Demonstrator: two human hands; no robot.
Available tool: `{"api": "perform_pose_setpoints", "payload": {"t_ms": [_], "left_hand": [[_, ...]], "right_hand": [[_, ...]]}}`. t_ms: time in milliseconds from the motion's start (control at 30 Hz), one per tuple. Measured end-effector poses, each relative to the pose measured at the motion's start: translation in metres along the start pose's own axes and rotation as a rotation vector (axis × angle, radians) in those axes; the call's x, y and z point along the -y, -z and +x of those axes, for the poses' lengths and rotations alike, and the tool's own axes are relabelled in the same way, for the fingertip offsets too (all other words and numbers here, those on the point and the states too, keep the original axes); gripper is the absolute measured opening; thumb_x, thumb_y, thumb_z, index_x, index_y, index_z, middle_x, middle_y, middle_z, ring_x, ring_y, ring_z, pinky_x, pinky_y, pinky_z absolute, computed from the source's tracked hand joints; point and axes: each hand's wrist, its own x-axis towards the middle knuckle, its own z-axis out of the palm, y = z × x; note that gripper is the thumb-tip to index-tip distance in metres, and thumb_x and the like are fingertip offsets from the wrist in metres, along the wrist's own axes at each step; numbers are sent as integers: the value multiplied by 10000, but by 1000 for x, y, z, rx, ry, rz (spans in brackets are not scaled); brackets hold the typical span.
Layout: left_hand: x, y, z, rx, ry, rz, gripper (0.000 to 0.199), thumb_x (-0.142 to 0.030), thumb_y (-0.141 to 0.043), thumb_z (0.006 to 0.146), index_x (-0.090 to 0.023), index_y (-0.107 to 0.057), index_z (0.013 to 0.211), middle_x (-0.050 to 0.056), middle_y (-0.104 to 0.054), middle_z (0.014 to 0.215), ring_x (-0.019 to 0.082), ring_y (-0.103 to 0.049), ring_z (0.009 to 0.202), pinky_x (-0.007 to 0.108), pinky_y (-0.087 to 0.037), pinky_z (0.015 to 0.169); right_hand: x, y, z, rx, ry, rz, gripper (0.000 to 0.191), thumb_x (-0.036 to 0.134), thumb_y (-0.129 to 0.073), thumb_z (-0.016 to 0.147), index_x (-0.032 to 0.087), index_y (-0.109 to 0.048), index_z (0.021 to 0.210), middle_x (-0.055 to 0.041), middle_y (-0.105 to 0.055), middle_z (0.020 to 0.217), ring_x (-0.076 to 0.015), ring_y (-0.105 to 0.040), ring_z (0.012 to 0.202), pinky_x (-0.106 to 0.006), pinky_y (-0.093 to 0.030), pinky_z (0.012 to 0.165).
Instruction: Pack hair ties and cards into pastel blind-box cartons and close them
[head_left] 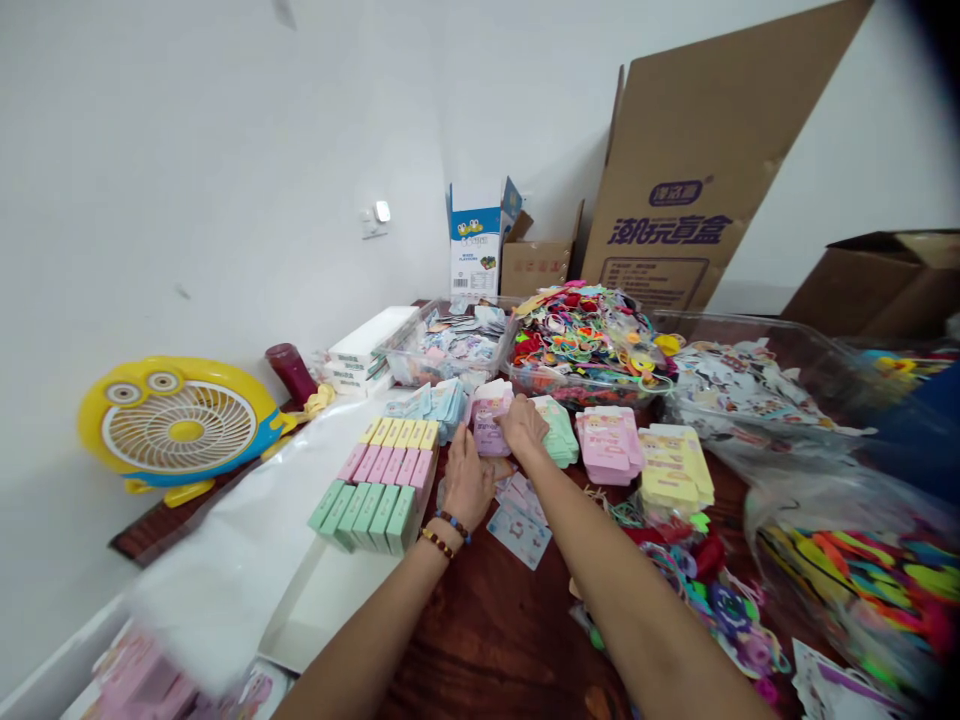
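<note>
A stack of flat purple printed boxes (489, 412) stands between my two hands. My right hand (523, 425) has its fingers bent and closed at the right edge of this stack. My left hand (466, 482), with bead bracelets on its wrist, is open, fingers stretched along the stack's left side. Beneath it, printed cards (519, 530) lie on the dark wooden table (480, 620). Flat light-blue boxes (442, 402) stand left of the purple ones, and green ones (556, 432) to the right. A white tray (322, 600) holds rows of folded yellow, pink and green boxes.
Pink (609, 445) and yellow stacks (676, 468) stand further right. Behind are clear bins of packets (457, 345), colourful trinkets (585, 340) and white cut-outs (742, 385). A yellow fan (184, 430) stands left; a large carton (675, 170) rises behind. Loose trinkets (712, 590) lie beside my right forearm.
</note>
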Motion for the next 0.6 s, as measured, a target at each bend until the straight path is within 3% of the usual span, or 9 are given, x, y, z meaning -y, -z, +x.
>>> {"api": "perform_pose_setpoints", "payload": {"t_ms": [200,433,500,600], "left_hand": [[-12,-5,-1,44,-114,4,755,-120,-486,821,-25,-203,1515,240,-154,1645,312,-120,1547,516,-223,1257],[-10,-22,9,122,-181,1,728,-131,-480,828,-29,-236,1506,253,-242,1618,333,-195,1529,540,-287,1222],[-11,-24,9,130,-203,-1,722,-125,-470,830,-51,-249,1513,235,-246,1624,337,-193,1530,566,-294,1210],[-12,-22,6,137,-243,-11,698,-141,-492,822,-94,-323,1497,185,-294,1620,317,-198,1531,544,-292,1219]], "right_hand": [[2,7,4,0,-21,73,384,289,-611,881,134,-573,1231,-206,-649,1263,-331,-629,1165,-400,-475,901],[-9,14,11,78,-42,194,436,463,-540,920,148,-608,1213,-173,-685,1221,-301,-649,1124,-373,-486,880],[-11,13,11,96,-18,223,482,496,-600,881,143,-620,1208,-168,-688,1221,-291,-646,1129,-356,-485,887],[-11,12,8,94,15,264,443,367,-725,787,164,-655,1175,-134,-710,1192,-273,-661,1097,-317,-480,884]]}}
